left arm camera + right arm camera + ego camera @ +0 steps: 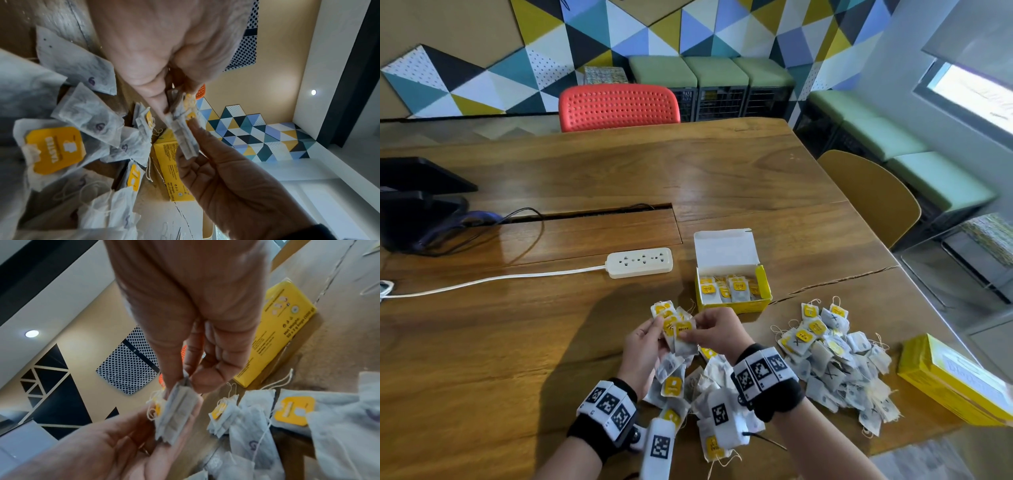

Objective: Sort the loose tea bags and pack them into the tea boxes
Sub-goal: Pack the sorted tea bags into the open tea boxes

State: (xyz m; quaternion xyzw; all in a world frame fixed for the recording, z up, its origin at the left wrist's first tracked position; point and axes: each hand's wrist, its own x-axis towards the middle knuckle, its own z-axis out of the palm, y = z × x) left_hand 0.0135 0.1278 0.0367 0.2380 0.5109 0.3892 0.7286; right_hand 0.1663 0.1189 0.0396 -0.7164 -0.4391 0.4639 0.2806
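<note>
Several white paper tea bags with yellow square tags (677, 334), stacked face to face into a small bundle, held above the brown wooden table (585, 178) just in front of the open box. Left hand (643, 353) cradling the bundle from below, fingers curled behind it and thumb on its front. Right hand (717, 330) pinching the bundle's top edge between thumb and forefinger (seen edge-on from the wrist views as a tight pack of thin grey-white layers, strings and yellow tags bunched at one end).

Open yellow cardboard tea box (732, 274) standing just beyond the hands, white lid flap tipped back, a row of tagged bags upright inside. Closed yellow tea box (948, 380) lying flat near the table's right edge.

Loose heap of tea bags (835, 359) spread between the hands and the closed box, some marked with a dark X, others with purple handwritten marks; more bags lying under the wrists.

White power strip (640, 262) left of the open box, its white cord running off to the left.
</note>
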